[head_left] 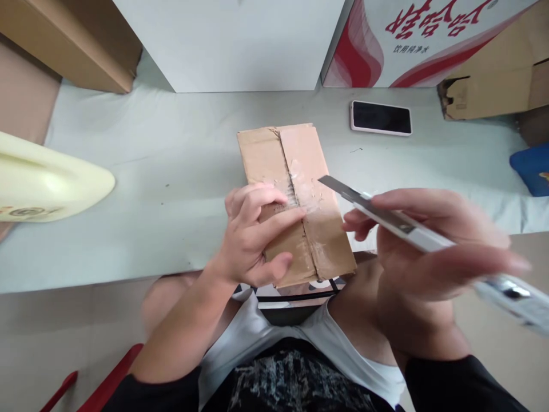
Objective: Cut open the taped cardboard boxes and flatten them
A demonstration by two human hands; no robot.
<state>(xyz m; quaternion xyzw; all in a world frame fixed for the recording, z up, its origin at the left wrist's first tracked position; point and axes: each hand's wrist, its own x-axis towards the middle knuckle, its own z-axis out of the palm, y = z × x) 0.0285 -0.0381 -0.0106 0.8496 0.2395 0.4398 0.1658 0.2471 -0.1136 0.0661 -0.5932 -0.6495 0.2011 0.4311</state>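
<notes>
A small brown cardboard box point(330, 234) lies at the front edge of the table, its seam running lengthwise up the top. Scuffed clear tape and torn paper bits mark the seam's middle. My left hand point(257, 232) rests on the box's left half, fingers apart, the index fingertip at the seam. In my right hand point(433, 240) is a utility knife point(426, 237), its blade bare and pointing left. The blade tip hangs near the right edge of the box, apparently above it. The knife's rear end is blurred.
A phone point(381, 118) lies behind the box to the right. White cartons point(253, 46) and a red-and-white box point(412, 48) stand at the back. A pale yellow container point(55, 177) is at left, a blue object point(532, 169) at right. An open cardboard box point(493, 91) sits back right.
</notes>
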